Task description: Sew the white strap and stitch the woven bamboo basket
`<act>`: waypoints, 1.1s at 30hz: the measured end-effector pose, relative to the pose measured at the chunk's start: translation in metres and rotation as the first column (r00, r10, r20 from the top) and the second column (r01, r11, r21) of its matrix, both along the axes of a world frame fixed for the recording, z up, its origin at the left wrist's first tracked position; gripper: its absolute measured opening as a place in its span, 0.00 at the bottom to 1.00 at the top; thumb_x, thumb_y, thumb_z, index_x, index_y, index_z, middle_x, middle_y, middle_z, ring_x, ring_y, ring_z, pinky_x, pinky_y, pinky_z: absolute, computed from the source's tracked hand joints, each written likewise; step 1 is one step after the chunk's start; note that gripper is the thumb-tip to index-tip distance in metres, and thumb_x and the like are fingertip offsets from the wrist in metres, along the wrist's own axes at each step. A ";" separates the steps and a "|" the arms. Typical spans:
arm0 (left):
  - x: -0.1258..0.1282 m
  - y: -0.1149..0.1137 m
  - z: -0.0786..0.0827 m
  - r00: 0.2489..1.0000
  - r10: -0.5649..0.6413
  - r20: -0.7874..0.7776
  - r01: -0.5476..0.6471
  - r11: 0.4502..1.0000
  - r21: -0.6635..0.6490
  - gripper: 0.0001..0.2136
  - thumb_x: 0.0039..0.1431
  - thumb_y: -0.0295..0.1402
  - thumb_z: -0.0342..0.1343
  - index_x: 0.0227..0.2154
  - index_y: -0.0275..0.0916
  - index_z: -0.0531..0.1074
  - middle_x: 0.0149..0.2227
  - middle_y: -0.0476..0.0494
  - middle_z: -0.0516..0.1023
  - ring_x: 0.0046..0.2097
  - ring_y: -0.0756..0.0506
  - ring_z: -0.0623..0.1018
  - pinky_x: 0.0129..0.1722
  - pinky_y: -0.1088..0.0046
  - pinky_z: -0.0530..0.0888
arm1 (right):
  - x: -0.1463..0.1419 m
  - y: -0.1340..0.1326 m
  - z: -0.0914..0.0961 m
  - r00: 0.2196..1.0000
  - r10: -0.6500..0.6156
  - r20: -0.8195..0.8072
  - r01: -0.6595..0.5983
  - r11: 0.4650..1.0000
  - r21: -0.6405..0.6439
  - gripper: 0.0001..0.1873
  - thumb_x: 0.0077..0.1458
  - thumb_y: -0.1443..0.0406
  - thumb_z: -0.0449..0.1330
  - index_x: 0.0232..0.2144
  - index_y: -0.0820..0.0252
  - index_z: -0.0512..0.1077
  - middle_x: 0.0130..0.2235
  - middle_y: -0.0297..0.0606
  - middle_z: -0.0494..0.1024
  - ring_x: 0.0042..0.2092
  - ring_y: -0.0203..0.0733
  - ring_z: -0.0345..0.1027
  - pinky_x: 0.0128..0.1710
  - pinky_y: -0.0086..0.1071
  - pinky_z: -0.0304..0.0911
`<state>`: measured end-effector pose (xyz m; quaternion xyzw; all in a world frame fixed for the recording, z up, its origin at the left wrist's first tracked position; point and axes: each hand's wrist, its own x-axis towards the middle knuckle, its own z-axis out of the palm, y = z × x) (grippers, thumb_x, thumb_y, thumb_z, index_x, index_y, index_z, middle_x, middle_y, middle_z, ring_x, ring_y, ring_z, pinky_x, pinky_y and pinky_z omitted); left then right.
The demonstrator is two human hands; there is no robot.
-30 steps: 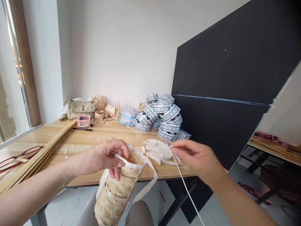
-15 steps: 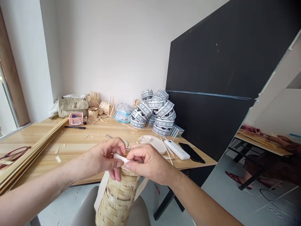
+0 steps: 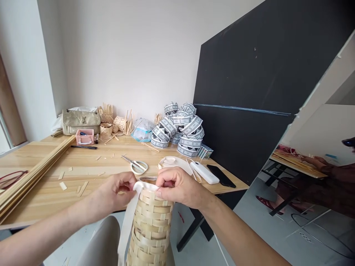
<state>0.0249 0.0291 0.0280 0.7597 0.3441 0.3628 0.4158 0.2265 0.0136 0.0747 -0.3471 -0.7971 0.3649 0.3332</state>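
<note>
A tall woven bamboo basket (image 3: 151, 229) stands upright in front of my lap, its mouth level with the table edge. White fabric tape (image 3: 128, 225) runs over its rim and hangs down the left side. My left hand (image 3: 122, 188) pinches the tape at the left of the rim. On the right of the rim, my right hand (image 3: 177, 186) is closed, thumb and fingers pinching the tape against the basket edge. White-handled scissors (image 3: 138, 166) lie on the table just beyond the basket.
On the table (image 3: 108, 162) are bamboo strips (image 3: 41, 170), a pink box (image 3: 84, 137), a bag (image 3: 80, 121), stacked patterned ribbon rolls (image 3: 181, 120), a tape coil (image 3: 174, 164), a white power bank (image 3: 205, 172) and a black phone (image 3: 221, 176). Another person sits at right, behind a black board (image 3: 249, 81).
My left hand has moved left and down, away from my right hand, drawing the tape along the rim. The basket stands more upright, and the scissors and basket mouth now show.
</note>
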 end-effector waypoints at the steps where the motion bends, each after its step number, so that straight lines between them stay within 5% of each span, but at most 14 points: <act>1: -0.002 0.000 0.003 0.996 -0.034 0.084 0.041 0.996 -0.084 0.10 0.49 0.33 0.55 0.20 0.38 0.59 0.25 0.50 0.69 0.29 0.51 0.67 0.29 0.77 0.64 | 0.000 0.000 0.000 1.000 0.008 0.004 -0.008 1.000 0.002 0.08 0.40 0.69 0.58 0.14 0.62 0.65 0.18 0.26 0.56 0.22 0.29 0.47 0.20 0.24 0.44; 5: -0.013 -0.003 0.020 0.940 -0.173 0.293 0.284 0.874 -0.395 0.08 0.50 0.29 0.55 0.27 0.38 0.59 0.28 0.49 0.73 0.33 0.50 0.70 0.33 0.76 0.65 | 0.002 0.000 0.000 0.999 0.035 0.021 -0.036 0.999 0.037 0.08 0.39 0.71 0.58 0.13 0.62 0.65 0.17 0.26 0.56 0.23 0.30 0.48 0.21 0.25 0.45; 8: -0.017 -0.004 0.030 0.919 -0.193 0.345 0.356 0.784 -0.509 0.12 0.52 0.31 0.55 0.39 0.40 0.63 0.26 0.51 0.70 0.29 0.51 0.70 0.31 0.76 0.66 | 0.003 -0.002 -0.001 0.998 0.047 0.031 -0.048 0.998 0.029 0.08 0.39 0.71 0.59 0.14 0.62 0.65 0.18 0.27 0.57 0.23 0.30 0.49 0.21 0.25 0.45; 17: -0.004 -0.005 0.047 0.954 -0.206 0.218 0.286 0.845 -0.451 0.11 0.48 0.35 0.62 0.27 0.37 0.65 0.22 0.56 0.58 0.21 0.56 0.51 0.17 0.84 0.48 | 0.003 -0.009 0.002 0.994 0.111 0.013 -0.111 0.993 0.045 0.08 0.39 0.73 0.59 0.14 0.62 0.65 0.19 0.26 0.58 0.22 0.29 0.50 0.21 0.25 0.46; 25: 0.001 -0.006 0.051 0.968 -0.190 0.163 0.244 0.861 -0.447 0.10 0.45 0.35 0.63 0.23 0.35 0.68 0.21 0.55 0.61 0.21 0.56 0.52 0.16 0.80 0.45 | 0.007 -0.011 0.000 0.987 0.146 -0.061 -0.142 0.988 0.063 0.08 0.40 0.69 0.60 0.15 0.61 0.66 0.19 0.27 0.57 0.22 0.30 0.49 0.20 0.25 0.45; 33: -0.001 -0.002 0.051 0.955 -0.249 0.160 0.293 0.878 -0.379 0.01 0.47 0.28 0.62 0.25 0.37 0.77 0.24 0.51 0.73 0.28 0.54 0.69 0.29 0.81 0.65 | 0.005 -0.012 -0.002 0.980 0.172 -0.103 -0.164 0.983 0.077 0.08 0.41 0.68 0.61 0.15 0.62 0.67 0.19 0.27 0.58 0.22 0.29 0.50 0.19 0.24 0.45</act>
